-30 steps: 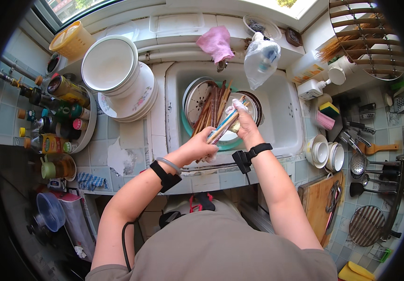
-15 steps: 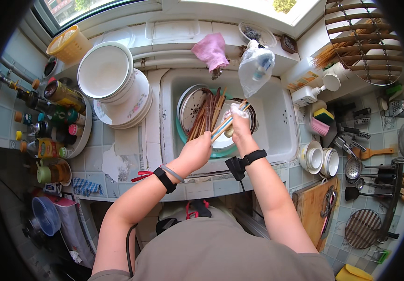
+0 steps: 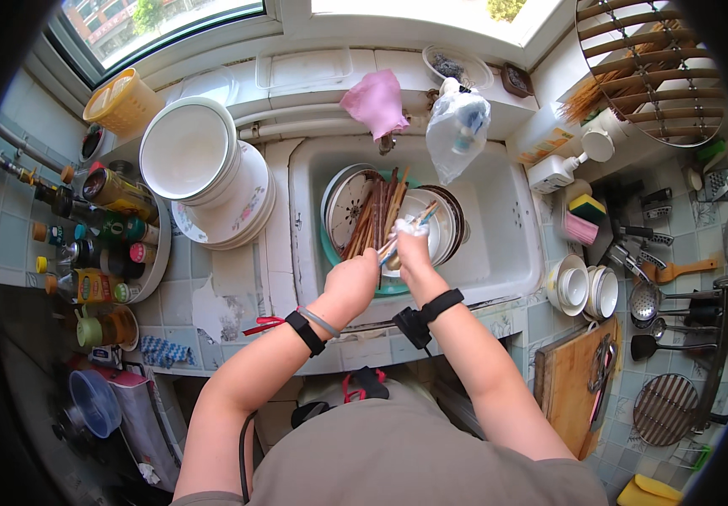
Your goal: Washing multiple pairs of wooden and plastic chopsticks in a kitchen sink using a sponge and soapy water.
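Over the sink (image 3: 503, 253), my left hand (image 3: 352, 278) is closed around the lower ends of a few chopsticks (image 3: 387, 254). My right hand (image 3: 415, 253) wraps the same chopsticks higher up, with white foam or a foamy cloth at its fingers; I cannot make out which. The tips poke out beyond the right hand. Beneath both hands, a green basin (image 3: 394, 289) stands in the sink. It holds a patterned plate (image 3: 348, 209), several more dishes (image 3: 442, 221) and a loose bundle of brown chopsticks (image 3: 371, 221) leaning across them.
Stacked bowls (image 3: 185, 148) rest on plates (image 3: 242, 211) left of the sink. A pink cloth (image 3: 374, 103) drapes the tap, beside a hanging plastic bag (image 3: 458, 135). Small bowls (image 3: 568, 285), a sponge (image 3: 587, 207) and a cutting board (image 3: 573, 379) are on the right; bottles (image 3: 98, 253) crowd the left.
My right hand has come down and left, closer to my left hand along the chopsticks. Less of their length shows between the hands. The view has shifted slightly.
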A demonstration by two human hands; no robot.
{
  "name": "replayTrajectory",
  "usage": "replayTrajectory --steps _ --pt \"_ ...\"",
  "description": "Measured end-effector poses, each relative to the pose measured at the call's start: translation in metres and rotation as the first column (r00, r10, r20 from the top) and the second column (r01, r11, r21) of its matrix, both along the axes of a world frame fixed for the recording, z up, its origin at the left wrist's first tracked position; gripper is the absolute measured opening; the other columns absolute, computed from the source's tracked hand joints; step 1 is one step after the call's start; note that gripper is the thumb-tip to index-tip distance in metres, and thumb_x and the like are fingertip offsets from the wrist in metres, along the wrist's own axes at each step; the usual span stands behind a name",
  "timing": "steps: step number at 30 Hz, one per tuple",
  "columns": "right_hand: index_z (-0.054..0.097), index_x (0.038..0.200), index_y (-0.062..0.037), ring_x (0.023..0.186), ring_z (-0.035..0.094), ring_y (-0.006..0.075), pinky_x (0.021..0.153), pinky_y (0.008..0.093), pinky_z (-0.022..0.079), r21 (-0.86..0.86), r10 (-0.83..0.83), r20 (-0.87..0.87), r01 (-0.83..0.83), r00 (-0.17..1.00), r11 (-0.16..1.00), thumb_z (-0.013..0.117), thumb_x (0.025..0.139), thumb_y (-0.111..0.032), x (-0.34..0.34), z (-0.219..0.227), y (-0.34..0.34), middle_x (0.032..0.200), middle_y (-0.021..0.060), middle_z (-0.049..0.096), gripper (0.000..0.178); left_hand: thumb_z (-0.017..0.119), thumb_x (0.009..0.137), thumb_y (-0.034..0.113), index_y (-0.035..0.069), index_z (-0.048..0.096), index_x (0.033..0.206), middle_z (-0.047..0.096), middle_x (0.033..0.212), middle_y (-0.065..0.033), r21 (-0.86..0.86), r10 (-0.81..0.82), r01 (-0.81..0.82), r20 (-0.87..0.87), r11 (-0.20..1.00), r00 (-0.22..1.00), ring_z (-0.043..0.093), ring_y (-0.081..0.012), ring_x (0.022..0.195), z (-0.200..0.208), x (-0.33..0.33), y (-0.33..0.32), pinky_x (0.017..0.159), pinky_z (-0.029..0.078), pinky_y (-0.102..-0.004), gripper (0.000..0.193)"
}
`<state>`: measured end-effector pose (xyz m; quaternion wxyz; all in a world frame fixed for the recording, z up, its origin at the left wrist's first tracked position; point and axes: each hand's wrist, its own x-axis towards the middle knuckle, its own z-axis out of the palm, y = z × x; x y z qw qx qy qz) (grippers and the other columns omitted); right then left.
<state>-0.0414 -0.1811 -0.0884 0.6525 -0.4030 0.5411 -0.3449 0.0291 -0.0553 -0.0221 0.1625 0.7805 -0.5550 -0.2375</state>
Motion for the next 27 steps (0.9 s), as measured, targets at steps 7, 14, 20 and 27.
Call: replayTrajectory --steps 7,14,20,27 --pt "0.051 0.087 -0.0082 0.057 0.052 0.0171 0.051 0.0301 0.044 0.141 -0.036 0.227 0.003 0.973 0.99 0.045 0.092 -0.022 -0.023 0.006 -0.048 0.07 0.0047 0.053 0.016 0.062 0.081 0.017 0.001 0.046 0.092 0.056 0.066 -0.0125 0.022 -0.026 0.052 -0.646 0.998 0.763 0.057 -0.0195 0.058 0.001 0.004 0.013 0.055 0.046 -0.036 0.025" --pt "0.046 0.093 -0.0064 0.065 0.053 0.0161 0.058 0.032 0.047 0.041 0.068 0.154 -0.075 0.986 0.996 0.047 0.092 -0.026 -0.017 -0.001 -0.036 0.075 0.005 0.052 0.019 0.053 0.083 0.01 0.0 0.047 0.103 0.06 0.076 -0.0189 -0.195 -0.073 -0.018 -0.451 0.981 0.889 0.061 -0.0308 0.066 -0.027 0.009 0.004 0.056 0.046 -0.0416 0.024" --pt "0.03 0.113 -0.0042 0.069 0.052 0.0153 0.056 0.0292 0.044 -0.078 0.03 -0.062 -0.035 0.998 0.996 0.047 0.08 -0.001 0.012 0.009 0.008 0.088 0.0088 0.048 0.038 0.044 0.085 0.007 -0.001 0.041 0.121 0.06 0.078 -0.0203 0.022 -0.045 0.044 0.045 0.999 0.998 0.061 -0.0367 0.067 0.003 0.003 0.014 0.057 0.05 -0.0452 0.037" --pt "0.051 0.105 -0.0021 0.063 0.057 0.0169 0.056 0.0314 0.048 -0.093 0.101 -0.154 -0.116 0.983 0.989 0.04 0.09 -0.012 -0.031 0.0 -0.053 0.081 0.0072 0.058 0.022 0.049 0.083 0.009 0.001 0.038 0.128 0.06 0.085 -0.0223 -0.054 -0.161 0.158 -0.068 0.986 0.985 0.061 -0.0378 0.072 0.018 0.008 0.029 0.063 0.05 -0.0437 0.047"
